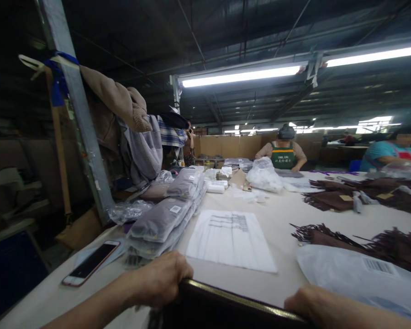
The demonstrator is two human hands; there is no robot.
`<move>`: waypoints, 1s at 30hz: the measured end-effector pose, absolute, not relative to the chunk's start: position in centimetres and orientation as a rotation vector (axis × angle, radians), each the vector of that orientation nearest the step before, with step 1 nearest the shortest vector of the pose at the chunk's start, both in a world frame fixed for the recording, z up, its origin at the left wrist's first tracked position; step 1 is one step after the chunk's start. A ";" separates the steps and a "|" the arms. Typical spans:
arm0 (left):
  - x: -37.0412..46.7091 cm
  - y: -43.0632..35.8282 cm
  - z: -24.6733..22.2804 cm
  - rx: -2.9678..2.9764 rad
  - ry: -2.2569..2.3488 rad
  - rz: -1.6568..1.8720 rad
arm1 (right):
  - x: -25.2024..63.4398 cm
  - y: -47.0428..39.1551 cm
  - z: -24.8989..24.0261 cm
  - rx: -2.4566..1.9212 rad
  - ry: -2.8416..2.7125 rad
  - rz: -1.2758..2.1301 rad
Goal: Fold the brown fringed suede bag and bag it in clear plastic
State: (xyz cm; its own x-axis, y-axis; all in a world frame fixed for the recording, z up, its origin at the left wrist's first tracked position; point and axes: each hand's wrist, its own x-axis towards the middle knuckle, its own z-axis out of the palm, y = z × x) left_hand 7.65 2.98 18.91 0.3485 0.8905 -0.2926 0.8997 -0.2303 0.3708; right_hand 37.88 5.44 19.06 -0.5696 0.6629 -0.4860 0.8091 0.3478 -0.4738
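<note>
A: Main thing, and where?
B: Black zippered item (233,315), six o'clock in view, cut off by the bottom edge. Gold teeth along the top edge, sloping down toward the right.
A: Fingers?
B: Left hand (166,279): curled shut, pinching the left end of the zippered edge. Right hand (306,301): also folded, pinching near the right end; fingertips hidden on both.
A: Around, clocked from the item?
B: Printed white sheet (231,242) at twelve, flat on the white table (284,219). Stack of plastic-wrapped grey packs (160,217) at eleven, phone (92,262) at ten. Clear bag with barcode label (359,274) just past two, overlapping brown fringed fabric (339,240).
A: Farther out?
B: Person in green apron (282,157) at one, across the table.
</note>
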 end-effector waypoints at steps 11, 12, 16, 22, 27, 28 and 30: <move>4.6 8.9 20.9 3.186 1.754 0.314 | 38.0 10.7 18.9 1.477 2.945 0.200; 4.3 9.0 20.7 3.375 1.669 0.380 | 38.0 11.1 18.5 1.413 3.038 0.390; 3.4 9.0 17.9 3.848 1.285 0.582 | 37.8 11.3 14.8 1.073 3.285 1.094; 2.7 5.5 6.5 3.796 1.047 0.667 | 37.1 6.3 4.0 1.080 3.238 1.204; 1.7 0.7 -1.2 3.459 1.265 0.761 | 37.0 2.7 -2.8 1.284 3.368 1.202; 1.6 0.2 -1.8 3.371 1.339 0.812 | 37.2 2.5 -3.1 1.318 3.377 1.229; 1.6 -0.4 -2.2 3.197 1.489 0.964 | 37.8 2.4 -2.7 1.217 3.342 1.223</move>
